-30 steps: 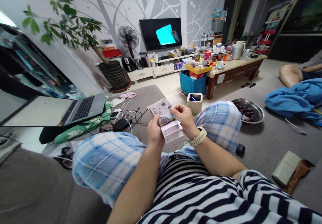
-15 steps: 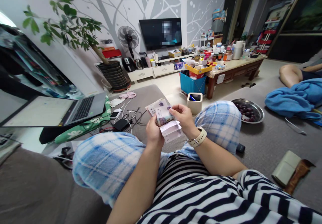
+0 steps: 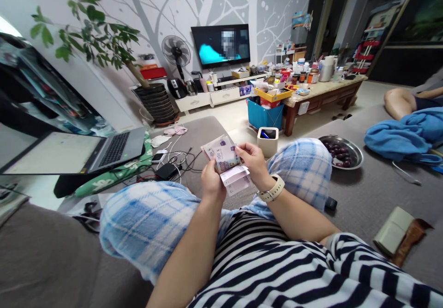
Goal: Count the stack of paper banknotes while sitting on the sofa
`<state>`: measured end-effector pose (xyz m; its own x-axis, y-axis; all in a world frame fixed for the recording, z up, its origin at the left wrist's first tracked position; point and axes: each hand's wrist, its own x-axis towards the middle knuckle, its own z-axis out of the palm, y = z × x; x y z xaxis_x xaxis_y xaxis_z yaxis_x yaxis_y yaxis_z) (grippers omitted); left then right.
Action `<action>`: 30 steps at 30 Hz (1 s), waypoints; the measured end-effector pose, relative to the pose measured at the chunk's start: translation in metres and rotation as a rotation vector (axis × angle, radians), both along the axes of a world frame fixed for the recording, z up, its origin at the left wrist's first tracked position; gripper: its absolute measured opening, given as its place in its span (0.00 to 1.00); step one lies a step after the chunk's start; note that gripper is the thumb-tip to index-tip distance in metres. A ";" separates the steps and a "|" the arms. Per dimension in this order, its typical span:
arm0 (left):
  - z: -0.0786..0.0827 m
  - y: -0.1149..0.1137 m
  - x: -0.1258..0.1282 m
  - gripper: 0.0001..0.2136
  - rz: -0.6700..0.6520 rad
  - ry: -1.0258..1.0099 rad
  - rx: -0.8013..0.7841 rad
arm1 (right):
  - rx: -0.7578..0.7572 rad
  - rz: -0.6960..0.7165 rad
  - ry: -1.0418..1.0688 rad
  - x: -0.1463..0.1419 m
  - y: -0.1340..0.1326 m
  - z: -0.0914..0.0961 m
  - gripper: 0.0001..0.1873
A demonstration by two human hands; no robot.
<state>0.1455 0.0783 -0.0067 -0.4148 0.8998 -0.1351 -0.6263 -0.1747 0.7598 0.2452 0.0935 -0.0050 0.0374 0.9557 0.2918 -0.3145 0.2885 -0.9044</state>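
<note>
Here, the notes (image 3: pixel 225 156) are left of the box (image 3: pixel 267 149), the left hand (image 3: pixel 212 181) clasping their left edge, the right hand (image 3: pixel 253 161) pinching their right. They are unevenly fanned, so an inner one could slip free if either grip slackens.

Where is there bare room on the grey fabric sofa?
Bare room lies between the round steel fruit bowl and the pale green rectangular case, and right of the crumpled pink cloth. Tangled black and white cables crowd the area left of the left hand.
</note>
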 end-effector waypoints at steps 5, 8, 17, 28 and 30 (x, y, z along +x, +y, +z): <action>0.000 0.001 0.000 0.07 -0.018 0.006 0.005 | 0.008 0.015 0.004 0.000 0.000 -0.001 0.13; -0.001 0.001 0.000 0.07 -0.026 0.013 -0.007 | 0.017 0.021 -0.008 0.000 0.000 -0.001 0.13; -0.003 0.001 -0.001 0.08 -0.023 0.024 0.005 | 0.029 0.044 -0.001 0.000 0.000 -0.002 0.14; -0.002 0.000 -0.001 0.07 -0.036 -0.017 0.018 | 0.001 0.066 -0.003 0.001 -0.001 0.000 0.18; -0.002 0.000 -0.001 0.07 -0.037 -0.008 0.020 | -0.001 0.025 0.002 0.001 0.000 -0.001 0.17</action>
